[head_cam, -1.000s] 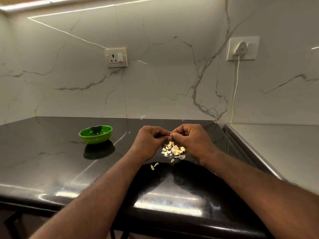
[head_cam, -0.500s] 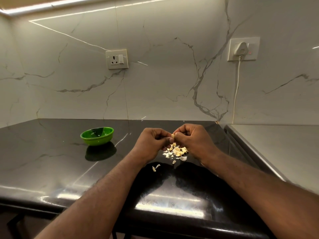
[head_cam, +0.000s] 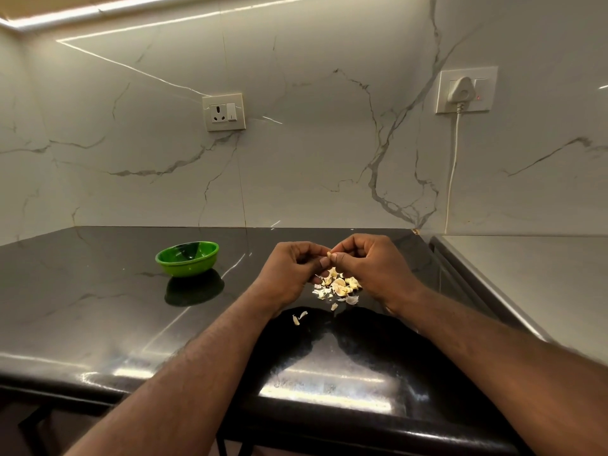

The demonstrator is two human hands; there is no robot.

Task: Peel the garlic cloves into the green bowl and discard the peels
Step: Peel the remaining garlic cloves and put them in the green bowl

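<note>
I see left grip (head_cam: 292,271) and right grip (head_cam: 371,268) pinching 1 garlic clove (head_cam: 329,254) above papery peels (head_cam: 339,286); round green bowl (head_cam: 187,258) on glossy desk (head_cam: 98,307).

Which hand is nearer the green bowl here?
Left. The left hand is right of the green bowl, apart from it; the right hand is farther right still. Both pinch a garlic clove.

One green bowl (head_cam: 187,258), two hands, a left hand (head_cam: 289,274) and a right hand (head_cam: 371,264), one garlic clove (head_cam: 329,254) between them, one pile of peels (head_cam: 337,286), pieces too many to count, two wall sockets, a left socket (head_cam: 224,111) and a right socket (head_cam: 487,90), one plug (head_cam: 460,90), one cable (head_cam: 455,153), one countertop (head_cam: 98,307).
</note>
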